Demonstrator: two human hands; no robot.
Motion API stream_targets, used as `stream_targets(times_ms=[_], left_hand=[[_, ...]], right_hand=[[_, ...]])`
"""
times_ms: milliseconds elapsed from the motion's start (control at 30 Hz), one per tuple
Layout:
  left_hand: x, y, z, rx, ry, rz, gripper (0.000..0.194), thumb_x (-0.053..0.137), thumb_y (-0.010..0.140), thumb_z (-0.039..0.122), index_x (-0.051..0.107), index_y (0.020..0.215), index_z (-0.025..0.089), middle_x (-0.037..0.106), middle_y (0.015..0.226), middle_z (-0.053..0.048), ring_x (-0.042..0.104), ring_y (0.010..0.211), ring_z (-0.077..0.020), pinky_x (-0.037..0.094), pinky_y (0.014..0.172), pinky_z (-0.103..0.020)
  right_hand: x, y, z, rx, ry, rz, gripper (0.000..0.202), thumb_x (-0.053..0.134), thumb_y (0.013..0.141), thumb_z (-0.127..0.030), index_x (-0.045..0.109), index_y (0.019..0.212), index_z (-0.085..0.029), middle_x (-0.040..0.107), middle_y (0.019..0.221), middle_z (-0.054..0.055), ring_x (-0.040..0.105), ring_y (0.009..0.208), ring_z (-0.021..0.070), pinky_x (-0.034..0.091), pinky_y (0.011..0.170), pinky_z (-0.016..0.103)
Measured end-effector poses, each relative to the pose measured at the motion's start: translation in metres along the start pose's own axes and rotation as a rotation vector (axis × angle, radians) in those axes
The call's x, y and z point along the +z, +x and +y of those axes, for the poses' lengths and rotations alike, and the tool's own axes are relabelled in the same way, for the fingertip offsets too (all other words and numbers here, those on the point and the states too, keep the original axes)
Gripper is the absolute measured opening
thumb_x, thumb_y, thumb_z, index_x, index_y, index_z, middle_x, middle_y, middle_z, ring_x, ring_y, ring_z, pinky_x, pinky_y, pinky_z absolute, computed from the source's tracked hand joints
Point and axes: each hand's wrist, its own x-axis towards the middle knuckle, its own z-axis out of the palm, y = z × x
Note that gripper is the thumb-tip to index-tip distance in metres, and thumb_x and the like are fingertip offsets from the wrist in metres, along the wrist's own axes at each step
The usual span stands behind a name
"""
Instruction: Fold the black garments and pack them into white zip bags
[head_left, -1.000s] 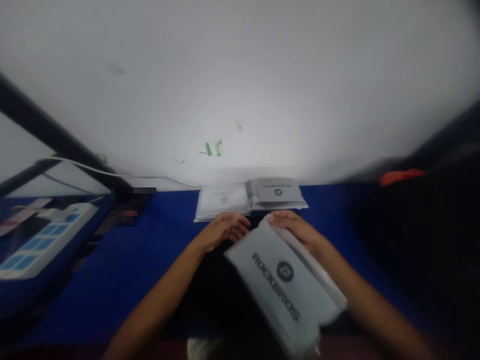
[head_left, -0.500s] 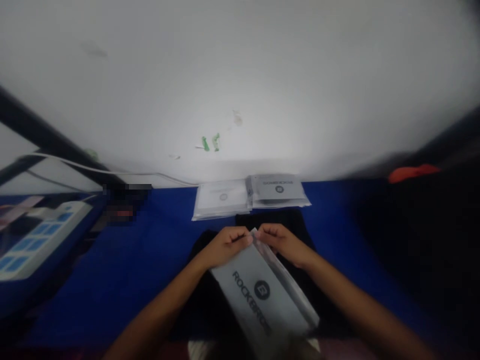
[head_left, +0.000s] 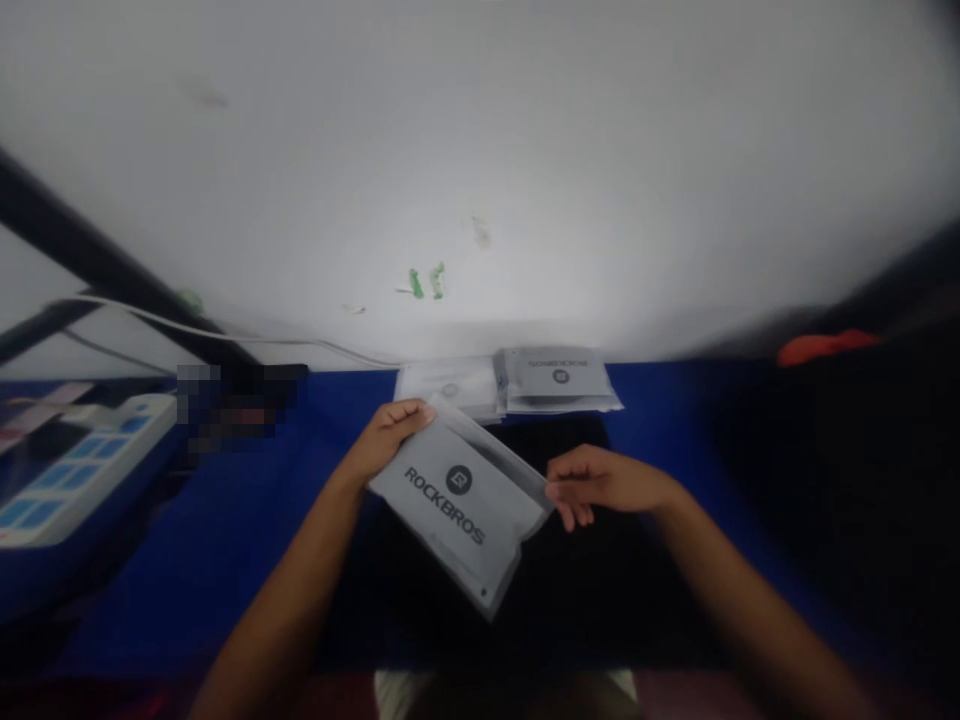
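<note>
A frosted plastic bag [head_left: 450,500] printed ROCKBROS hangs tilted between my two hands. Its upper left corner is pinched by my left hand [head_left: 390,435]. My right hand [head_left: 592,485] grips the corner at the right end of the same top edge, thumb and index finger together and the lower fingers partly curled. Beneath the bag lies black material [head_left: 585,580], whose shape is hard to make out.
Against the white wall lie a pale stack of bags [head_left: 450,380] and another ROCKBROS bag stack [head_left: 559,380] on the blue table surface [head_left: 660,400]. A power strip [head_left: 82,465] is at left, with a white cable [head_left: 285,342] behind. Something orange [head_left: 825,347] is at right.
My hands have moved apart along the bag's top edge, the left one up and leftward, the right one slightly rightward. The bag has risen and turned, showing its full print.
</note>
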Motion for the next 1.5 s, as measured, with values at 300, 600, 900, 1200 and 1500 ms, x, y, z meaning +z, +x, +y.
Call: stream_targets(times_ms=[300, 600, 900, 1200, 1500], left_hand=[[0.023, -0.007, 0.002, -0.059, -0.018, -0.079, 0.032, 0.074, 0.075, 0.045, 0.063, 0.077, 0.015, 0.059, 0.058, 0.002, 0.052, 0.045, -0.0075, 0.039, 0.043, -0.017], [0.060, -0.023, -0.004, -0.050, -0.032, -0.221, 0.032, 0.073, 0.078, 0.044, 0.062, 0.075, 0.014, 0.058, 0.059, 0.003, 0.050, 0.045, -0.0061, 0.037, 0.045, -0.016], [0.046, -0.016, 0.004, 0.118, -0.472, -0.188, 0.057, 0.061, 0.076, 0.069, 0.067, 0.090, 0.014, 0.069, 0.077, -0.006, 0.066, 0.065, -0.0170, 0.052, 0.055, -0.024], [0.048, -0.015, -0.005, -0.038, 0.006, -0.369, 0.029, 0.072, 0.080, 0.038, 0.062, 0.081, 0.011, 0.070, 0.070, -0.007, 0.065, 0.050, -0.0137, 0.052, 0.044, -0.022], [0.039, -0.001, -0.005, 0.076, -0.397, 0.038, 0.034, 0.077, 0.073, 0.039, 0.059, 0.087, 0.014, 0.066, 0.067, 0.000, 0.061, 0.052, -0.0121, 0.052, 0.041, -0.021]], right_hand=[[0.016, 0.022, 0.010, -0.300, 0.012, 0.179, 0.026, 0.063, 0.089, -0.035, 0.062, 0.109, -0.018, 0.066, 0.098, 0.004, 0.061, 0.083, 0.0135, 0.050, 0.074, 0.027], [0.031, 0.029, 0.020, -0.236, 0.034, -0.116, 0.033, 0.078, 0.071, -0.041, 0.072, 0.085, -0.012, 0.070, 0.079, 0.002, 0.062, 0.067, 0.0142, 0.051, 0.064, 0.024], [0.022, 0.025, 0.024, -0.330, 0.305, 0.368, 0.027, 0.079, 0.069, -0.041, 0.072, 0.074, -0.016, 0.068, 0.066, 0.000, 0.060, 0.058, 0.0129, 0.050, 0.056, 0.024], [0.016, 0.036, 0.027, -0.383, 0.442, 0.869, 0.032, 0.079, 0.071, -0.043, 0.072, 0.092, -0.020, 0.074, 0.089, 0.004, 0.069, 0.084, 0.0225, 0.055, 0.081, 0.039], [0.021, 0.036, 0.026, -0.354, 0.468, 0.843, 0.031, 0.079, 0.073, -0.037, 0.071, 0.099, -0.023, 0.073, 0.099, 0.003, 0.068, 0.091, 0.0223, 0.055, 0.082, 0.037]])
